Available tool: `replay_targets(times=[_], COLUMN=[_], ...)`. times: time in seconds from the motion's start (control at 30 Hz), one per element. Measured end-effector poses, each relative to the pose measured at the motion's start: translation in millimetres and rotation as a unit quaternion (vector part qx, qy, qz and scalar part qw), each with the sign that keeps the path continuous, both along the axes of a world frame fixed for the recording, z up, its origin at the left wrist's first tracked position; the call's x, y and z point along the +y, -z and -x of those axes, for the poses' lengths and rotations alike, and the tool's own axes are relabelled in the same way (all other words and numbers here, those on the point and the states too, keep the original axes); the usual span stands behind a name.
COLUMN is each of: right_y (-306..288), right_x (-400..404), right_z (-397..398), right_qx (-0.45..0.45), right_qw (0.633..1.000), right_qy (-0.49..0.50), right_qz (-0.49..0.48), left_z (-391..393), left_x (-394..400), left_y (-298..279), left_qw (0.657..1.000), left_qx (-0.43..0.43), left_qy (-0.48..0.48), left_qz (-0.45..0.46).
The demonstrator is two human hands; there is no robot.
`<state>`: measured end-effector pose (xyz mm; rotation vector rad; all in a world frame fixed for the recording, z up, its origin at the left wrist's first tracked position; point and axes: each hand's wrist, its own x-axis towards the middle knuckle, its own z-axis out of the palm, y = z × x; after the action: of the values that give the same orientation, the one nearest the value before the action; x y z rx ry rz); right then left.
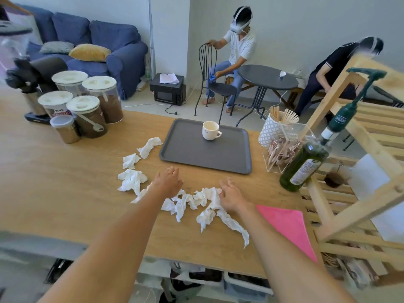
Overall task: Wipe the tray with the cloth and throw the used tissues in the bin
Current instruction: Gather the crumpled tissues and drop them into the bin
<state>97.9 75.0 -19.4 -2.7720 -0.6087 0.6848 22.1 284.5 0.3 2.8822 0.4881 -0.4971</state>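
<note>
Both hands are open over the crumpled tissues [192, 201] on the tabletop [65, 182]: left hand [168, 181] above them, right hand [229, 196] touching. The gray tray [218, 154] holds a white cup [211, 130]. The pink cloth [288, 226] lies nearby.

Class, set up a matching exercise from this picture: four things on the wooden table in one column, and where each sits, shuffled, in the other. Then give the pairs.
Things:
1. white cup
2. pink cloth
3. crumpled tissues
4. green bottle

Places:
A. near the table's front edge, beside the right hand
B. between the acrylic box and the wooden rack
C. on the grey tray
D. loose on the table, left of and in front of the tray

Pairs: 1-C, 2-A, 3-D, 4-B
</note>
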Motion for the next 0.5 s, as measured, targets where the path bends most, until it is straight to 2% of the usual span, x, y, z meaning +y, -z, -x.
replay_targets(times=[0.3, 0.5], right_y=[-3, 13], right_x=[2, 3], right_z=[39, 59], right_qx=[-0.008, -0.01], right_qw=[0.997, 0.997], right_qy=[-0.051, -0.076], right_qz=[-0.062, -0.024], left_z=[45, 66], left_x=[-14, -20], left_y=[7, 18], left_qw=[0.998, 0.993], left_qx=[-0.025, -0.004], left_qy=[-0.062, -0.113], left_qz=[-0.017, 0.042])
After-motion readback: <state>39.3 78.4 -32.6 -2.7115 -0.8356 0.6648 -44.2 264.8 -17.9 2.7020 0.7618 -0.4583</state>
